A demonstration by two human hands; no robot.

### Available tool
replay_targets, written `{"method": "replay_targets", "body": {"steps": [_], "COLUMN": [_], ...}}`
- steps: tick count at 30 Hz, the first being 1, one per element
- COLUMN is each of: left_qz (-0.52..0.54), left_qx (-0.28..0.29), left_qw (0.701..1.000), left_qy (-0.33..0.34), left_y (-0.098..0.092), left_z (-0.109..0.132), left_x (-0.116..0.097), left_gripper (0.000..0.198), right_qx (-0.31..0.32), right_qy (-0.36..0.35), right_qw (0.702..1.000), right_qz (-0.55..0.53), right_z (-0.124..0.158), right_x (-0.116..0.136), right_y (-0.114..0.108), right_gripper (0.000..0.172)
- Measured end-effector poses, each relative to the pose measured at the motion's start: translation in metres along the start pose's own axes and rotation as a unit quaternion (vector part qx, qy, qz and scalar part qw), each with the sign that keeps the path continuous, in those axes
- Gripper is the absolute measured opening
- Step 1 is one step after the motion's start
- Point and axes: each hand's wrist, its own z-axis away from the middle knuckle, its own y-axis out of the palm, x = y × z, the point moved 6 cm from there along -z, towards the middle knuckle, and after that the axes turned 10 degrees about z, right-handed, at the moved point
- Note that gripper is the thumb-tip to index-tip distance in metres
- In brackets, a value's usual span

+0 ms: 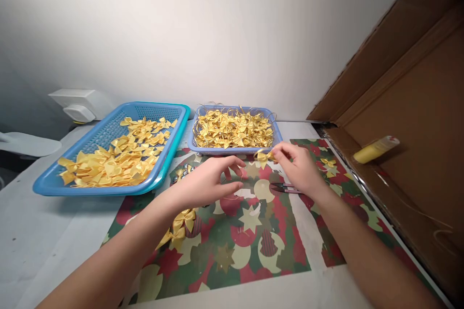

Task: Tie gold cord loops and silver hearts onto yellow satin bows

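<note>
- A small handcraft workspace; home or workshop is hard to say, as the view takes in just one corner.
- Yellow bows (112,166) in bulk, filling a blue basket (47,187) and a lilac basket (235,151), suggest work in batches.
- Snips (288,189) lie within reach on the worktop (29,246).
- The worktop has a white cover, with a patterned sheet (250,219) over it.
- Cardboard (416,101) stands along the right side.
- A plain white wall (232,34) closes the back.
</note>
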Motion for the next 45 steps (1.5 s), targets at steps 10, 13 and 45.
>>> {"method": "replay_targets", "body": {"steps": [10,13,45], "left_qz": [0.098,0.108,0.293], "left_qx": [-0.017,-0.031,-0.03], "left_qw": [0.994,0.992,0.956], "left_qy": [-0.047,-0.05,-0.014], "left_y": [0.025,0.023,0.014], "left_z": [-0.002,-0.002,0.004], "left_x": [0.003,0.001,-0.02], "left_gripper": [0.033,0.029,0.014], "right_qx": [0.091,0.076,0.037], "right_qy": [0.057,0.053,-0.031], "right_qw": [0.99,0.993,0.999], "right_qz": [-0.089,-0.067,-0.017], "right_z": [0.012,0.014,0.026], "right_x": [0.007,0.01,0.043], "right_y": [0.03,0.027,0.012], "right_gripper": [0.036,0.035,0.036]}}
